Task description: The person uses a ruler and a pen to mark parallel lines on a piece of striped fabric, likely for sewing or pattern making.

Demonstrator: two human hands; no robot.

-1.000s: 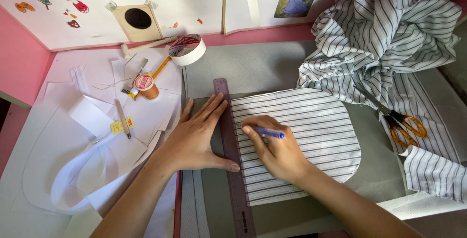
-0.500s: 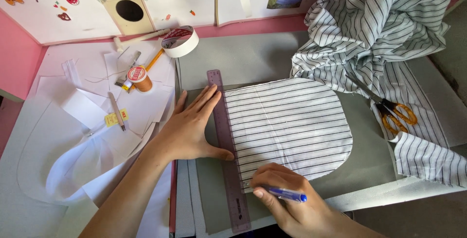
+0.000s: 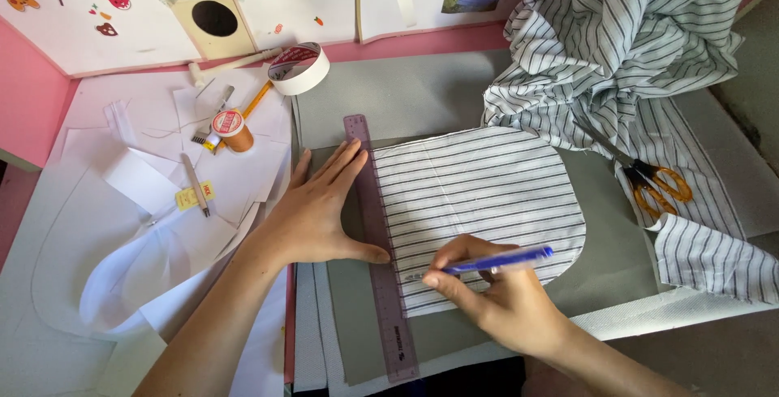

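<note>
Right hand [image 3: 507, 304] had slid down the translucent purple plastic ruler [image 3: 378, 243] | pinched blue pen [image 3: 497, 261], tip at 7 o'clock of rounded striped fabric piece [image 3: 479, 210] | left hand [image 3: 318, 212] spread, pressing ruler | risk: ruler slipping under lighter pressure, skewing line

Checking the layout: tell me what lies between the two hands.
In the head view, the purple ruler lies between the left hand, which presses on it, and the right hand holding a blue pen on the striped fabric.

Grey table [image 3: 422, 92] under ruler [image 3: 375, 226], striped fabric [image 3: 479, 202], perhaps paper patterns [image 3: 122, 226].
</note>
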